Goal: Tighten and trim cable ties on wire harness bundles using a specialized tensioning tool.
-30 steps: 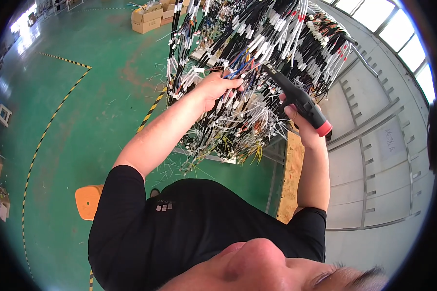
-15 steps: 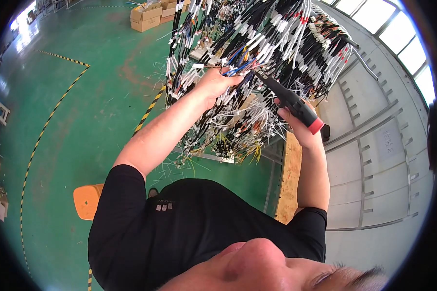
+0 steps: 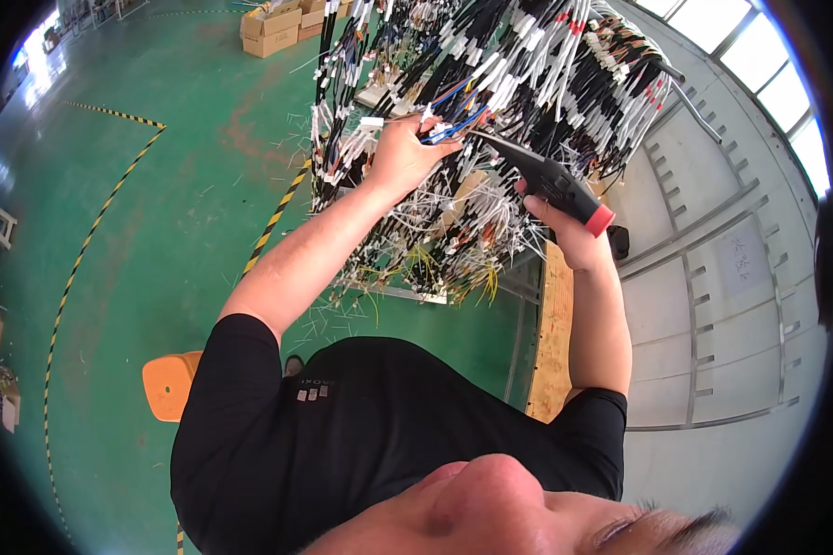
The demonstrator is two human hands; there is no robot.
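Note:
My left hand (image 3: 403,159) is closed on a small bunch of wires (image 3: 461,126), blue and orange strands among them, with a white connector near the fingers. In my right hand (image 3: 576,239) is a black handheld tool (image 3: 553,182) with a long narrow nose and a red rear end. Its tip reaches the wires just right of my left fingertips; whether it touches them I cannot tell. Around both hands hangs a dense mass of black and white wire harnesses (image 3: 528,69), and loose wire ends (image 3: 491,236) spread below.
A wooden board (image 3: 552,342) stands below my right forearm. White panels with metal rails (image 3: 685,347) line the right side. An orange stool (image 3: 167,387) is at left, and cardboard boxes (image 3: 268,32) sit at the back. Wire scraps lie on the green floor (image 3: 204,222).
The tool's nose has shifted slightly left and up, toward the wires by my left hand. The left fingers have adjusted a little on the wires.

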